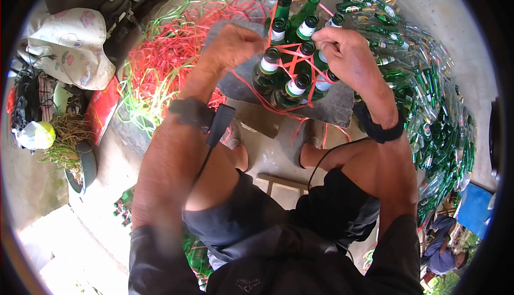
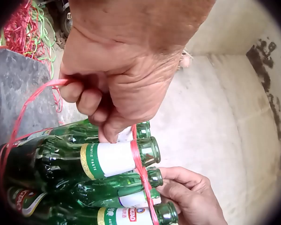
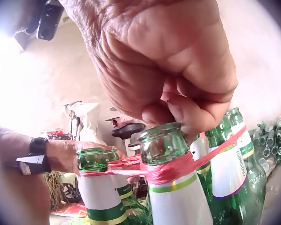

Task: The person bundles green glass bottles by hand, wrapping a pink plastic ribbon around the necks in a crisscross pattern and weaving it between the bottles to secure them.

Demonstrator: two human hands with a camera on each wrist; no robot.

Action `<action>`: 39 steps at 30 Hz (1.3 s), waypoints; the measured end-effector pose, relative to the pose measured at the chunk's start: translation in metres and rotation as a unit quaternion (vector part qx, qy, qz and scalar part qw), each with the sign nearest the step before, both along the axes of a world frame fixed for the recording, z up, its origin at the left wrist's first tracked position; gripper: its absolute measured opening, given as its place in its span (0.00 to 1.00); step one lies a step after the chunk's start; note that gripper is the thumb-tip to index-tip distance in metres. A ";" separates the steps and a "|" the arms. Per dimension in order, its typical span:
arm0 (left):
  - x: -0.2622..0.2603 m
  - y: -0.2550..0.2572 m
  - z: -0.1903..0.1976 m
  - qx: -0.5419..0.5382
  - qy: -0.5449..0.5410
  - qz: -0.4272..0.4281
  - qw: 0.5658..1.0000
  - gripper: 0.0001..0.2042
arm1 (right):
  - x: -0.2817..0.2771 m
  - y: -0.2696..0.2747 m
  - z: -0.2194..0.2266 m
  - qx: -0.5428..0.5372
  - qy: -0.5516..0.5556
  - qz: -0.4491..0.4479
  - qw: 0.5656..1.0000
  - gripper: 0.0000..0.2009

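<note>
Several green glass beer bottles (image 1: 289, 87) stand bunched on a dark grey slab (image 1: 238, 83). Red plastic strap (image 2: 139, 161) runs around and across their necks. On the bunch's left side, my left hand (image 1: 235, 46) has its fingers curled round a length of this strap, which loops down past the bottles in the left wrist view. Across from it, my right hand (image 1: 350, 57) is bent over the bottle necks, thumb and fingers drawn together. Its fingertips are right at the mouth of one bottle (image 3: 164, 140); I cannot tell what they pinch.
A tangled heap of red and green strap (image 1: 166, 65) lies left of the slab. Many green bottles (image 1: 428, 113) are piled along the right. A patterned cloth bag (image 1: 69, 46) and a plant pot (image 1: 80, 166) are at the left. Another person (image 1: 444, 252) is at the lower right.
</note>
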State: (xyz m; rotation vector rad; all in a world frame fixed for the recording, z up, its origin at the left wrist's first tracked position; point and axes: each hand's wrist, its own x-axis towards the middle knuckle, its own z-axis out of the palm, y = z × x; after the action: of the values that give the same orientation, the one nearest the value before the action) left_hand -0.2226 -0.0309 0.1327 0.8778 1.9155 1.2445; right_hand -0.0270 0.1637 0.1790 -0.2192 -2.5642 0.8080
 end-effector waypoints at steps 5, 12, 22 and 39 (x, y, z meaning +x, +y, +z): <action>0.001 0.002 0.004 -0.053 -0.007 -0.022 0.998 0.12 | 0.003 -0.029 0.008 0.067 0.082 -0.035 0.994 0.07; 0.004 -0.001 0.002 -0.001 0.049 -0.045 0.998 0.11 | 0.016 -0.056 0.024 0.046 0.059 -0.041 0.996 0.04; 0.001 -0.006 -0.007 0.045 -0.014 -0.019 0.999 0.12 | 0.034 -0.078 0.008 0.220 -0.042 -0.031 0.974 0.16; 0.009 0.001 -0.002 0.047 0.141 0.017 0.989 0.07 | 0.034 -0.081 0.006 0.186 -0.026 -0.040 0.981 0.14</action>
State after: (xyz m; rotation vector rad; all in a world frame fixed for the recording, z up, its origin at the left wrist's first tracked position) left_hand -0.2136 -0.0301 0.1308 1.1268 2.1113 1.2957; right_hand 0.0075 0.0828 0.1852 -0.2247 -2.6764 0.2862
